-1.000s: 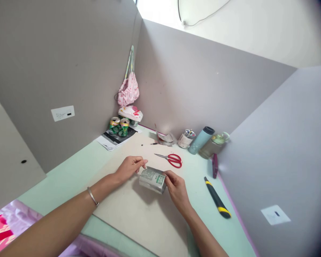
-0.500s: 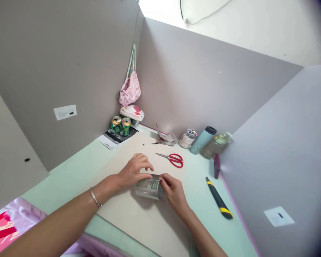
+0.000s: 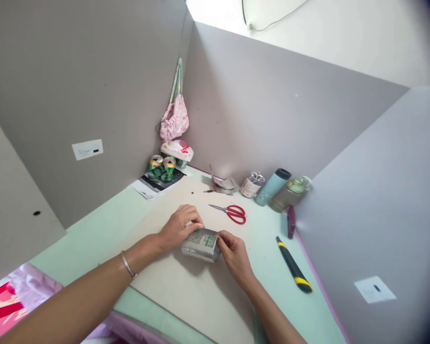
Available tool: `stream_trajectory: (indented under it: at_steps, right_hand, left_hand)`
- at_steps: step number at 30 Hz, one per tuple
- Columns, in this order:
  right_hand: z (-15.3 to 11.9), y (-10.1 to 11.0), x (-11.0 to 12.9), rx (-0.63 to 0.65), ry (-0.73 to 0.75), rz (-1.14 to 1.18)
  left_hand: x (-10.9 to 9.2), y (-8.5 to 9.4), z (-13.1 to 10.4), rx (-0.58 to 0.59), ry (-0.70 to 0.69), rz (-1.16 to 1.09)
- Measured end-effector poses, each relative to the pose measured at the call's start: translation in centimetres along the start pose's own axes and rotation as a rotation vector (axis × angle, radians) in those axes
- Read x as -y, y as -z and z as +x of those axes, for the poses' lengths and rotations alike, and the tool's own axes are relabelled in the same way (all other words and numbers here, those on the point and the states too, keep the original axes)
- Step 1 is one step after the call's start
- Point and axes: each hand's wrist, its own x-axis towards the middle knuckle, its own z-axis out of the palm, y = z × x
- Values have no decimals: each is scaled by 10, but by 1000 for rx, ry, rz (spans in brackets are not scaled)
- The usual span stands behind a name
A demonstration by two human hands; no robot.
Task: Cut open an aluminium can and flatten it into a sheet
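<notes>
A thin, silvery sheet with green print, like the cut-open wall of a drink can, is bent over on itself above the beige board. My left hand pinches its upper left edge between thumb and fingers. At its right end, my right hand has thumb and fingers closed on the corner. Just beyond the hands lie red-handled scissors, blades pointing left. To the right rests a black and yellow utility knife.
Two dented green cans stand on papers at the back left. Along the back wall are metal scraps, a tin of small items, a blue tumbler and a green-lidded bottle. Grey partitions enclose the desk.
The sheet has gone from a rounded roll to a flatter, folded shape, its printed face turned up. My left fingers have closed down onto its edge.
</notes>
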Motion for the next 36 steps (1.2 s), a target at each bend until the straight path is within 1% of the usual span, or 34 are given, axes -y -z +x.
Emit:
stream_trajectory:
  at_steps: [4, 8, 10, 12, 15, 17, 20, 23, 27, 31, 34, 36]
  right_hand:
    - [1, 2, -1, -10, -1, 4]
    - [3, 5, -5, -35, -5, 8]
    - [4, 8, -8, -67, 6, -8]
    - [4, 10, -11, -129, 33, -42]
    - [5, 17, -15, -260, 91, -106]
    - [4, 21, -17, -329, 127, -136]
    - [4, 25, -18, -371, 151, -141]
    - [5, 25, -17, -382, 122, -100]
    - [11, 25, -15, -350, 14, 22]
    - [17, 31, -18, -339, -94, 172]
    - [19, 36, -21, -333, -157, 283]
    - [20, 38, -23, -318, -189, 345]
  left_hand:
    - [5, 0, -1, -11, 72, 9]
    - [22, 7, 0, -117, 230, 11]
    - [31, 12, 1, -148, 307, -9]
    - [38, 15, 2, -136, 364, -53]
    - [39, 10, 2, -43, 429, -172]
    - [35, 2, 1, 70, 449, -277]
    - [23, -9, -2, 239, 429, -414]
    - [15, -12, -2, 328, 385, -490]
    - [15, -6, 1, 392, 322, -512]
    - [13, 0, 1, 489, 264, -514]
    - [5, -1, -2, 568, 250, -536]
    - [-2, -1, -3, 600, 253, -552]
